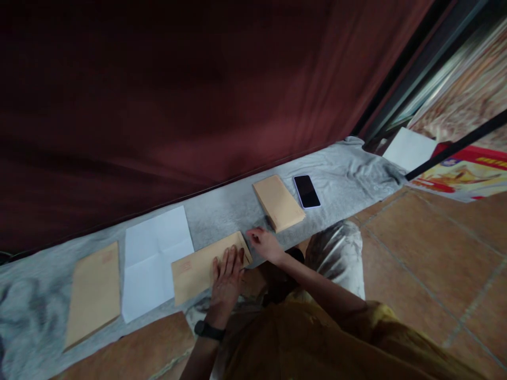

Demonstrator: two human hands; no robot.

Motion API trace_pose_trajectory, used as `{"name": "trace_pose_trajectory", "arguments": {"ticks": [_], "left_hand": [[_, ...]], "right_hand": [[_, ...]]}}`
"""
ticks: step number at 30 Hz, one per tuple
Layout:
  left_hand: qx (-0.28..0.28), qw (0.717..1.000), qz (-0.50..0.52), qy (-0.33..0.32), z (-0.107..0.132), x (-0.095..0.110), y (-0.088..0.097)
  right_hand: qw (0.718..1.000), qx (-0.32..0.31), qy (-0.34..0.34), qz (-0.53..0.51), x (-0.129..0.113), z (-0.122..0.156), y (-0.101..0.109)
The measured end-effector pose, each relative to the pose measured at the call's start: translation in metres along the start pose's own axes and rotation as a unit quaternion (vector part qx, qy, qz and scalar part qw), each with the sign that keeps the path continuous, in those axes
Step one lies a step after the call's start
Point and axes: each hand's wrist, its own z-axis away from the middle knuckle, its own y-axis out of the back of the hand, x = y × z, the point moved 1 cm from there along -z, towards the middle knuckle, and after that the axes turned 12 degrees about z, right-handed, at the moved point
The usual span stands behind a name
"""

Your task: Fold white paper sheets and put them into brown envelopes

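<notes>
Head cam: resting flat-spread L hand [227, 277] on env. [196, 272], approx 8 o'clock from curled R hand [264, 245] (grip: can't tell).

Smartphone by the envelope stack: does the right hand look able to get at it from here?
Probably yes. The stack of brown envelopes lies between the right hand and the smartphone, but it looks low enough to reach over, and nothing covers the smartphone.

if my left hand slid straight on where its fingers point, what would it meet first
Your left hand would pass the far edge of the envelope beneath it and meet grey cloth first; farther on, perhaps the red curtain or the envelope stack.
</notes>
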Motion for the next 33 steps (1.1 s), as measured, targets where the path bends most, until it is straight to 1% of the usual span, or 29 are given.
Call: {"name": "trace_pose_trajectory", "arguments": {"ticks": [1, 3, 6, 9, 12, 15, 18, 20, 22, 23, 25, 26, 27, 29, 31, 33], "left_hand": [[0.008, 1.0, 0.002, 0.0, 0.001, 0.002, -0.002], [0.025, 1.0, 0.005, 0.0, 0.004, 0.007, -0.006], [0.037, 0.999, 0.007, -0.005, 0.006, 0.011, -0.009], [0.051, 0.999, 0.01, -0.008, 0.008, 0.011, -0.01], [0.06, 0.998, 0.011, -0.019, 0.01, 0.008, -0.009], [0.06, 0.998, 0.006, -0.034, 0.014, 0.006, -0.006], [0.079, 0.996, -0.008, -0.049, 0.022, 0.009, 0.002], [0.092, 0.993, -0.015, -0.066, 0.028, 0.014, 0.01], [0.096, 0.992, -0.016, -0.083, 0.03, 0.017, 0.022], [0.098, 0.991, -0.012, -0.089, 0.028, 0.018, 0.029], [0.105, 0.991, 0.002, -0.087, 0.019, 0.015, 0.041], [0.105, 0.991, 0.013, -0.078, 0.011, 0.012, 0.046], [0.101, 0.992, 0.029, -0.064, 0.002, 0.008, 0.049], [0.096, 0.991, 0.081, -0.05, -0.018, 0.001, 0.05], [0.113, 0.983, 0.141, -0.023, -0.034, -0.004, 0.043], [0.129, 0.975, 0.181, -0.012, -0.042, -0.004, 0.033]], "right_hand": [[0.999, 0.008, 0.007, 0.035, -0.007, -0.012, 0.0], [0.995, -0.004, 0.026, 0.095, -0.021, -0.034, -0.005], [0.992, -0.026, 0.038, 0.115, -0.041, -0.056, -0.015], [0.991, -0.041, 0.04, 0.118, -0.051, -0.067, -0.022], [0.991, -0.064, 0.044, 0.111, -0.052, -0.07, -0.022], [0.991, -0.09, 0.054, 0.085, -0.048, -0.068, -0.018], [0.991, -0.111, 0.067, 0.042, -0.042, -0.058, -0.011], [0.99, -0.115, 0.08, 0.01, -0.034, -0.048, -0.006], [0.991, -0.1, 0.08, -0.045, -0.022, -0.037, -0.002], [0.987, -0.076, 0.06, -0.129, -0.014, -0.032, 0.0], [0.957, -0.016, -0.019, -0.288, 0.001, -0.023, 0.001], [0.945, 0.008, -0.049, -0.325, 0.008, -0.019, 0.0], [0.935, 0.028, -0.074, -0.347, 0.013, -0.015, -0.002], [0.93, 0.053, -0.099, -0.351, 0.02, -0.011, -0.007], [0.929, 0.068, -0.107, -0.347, 0.024, -0.009, -0.013], [0.934, 0.079, -0.105, -0.332, 0.025, -0.009, -0.021]]}}
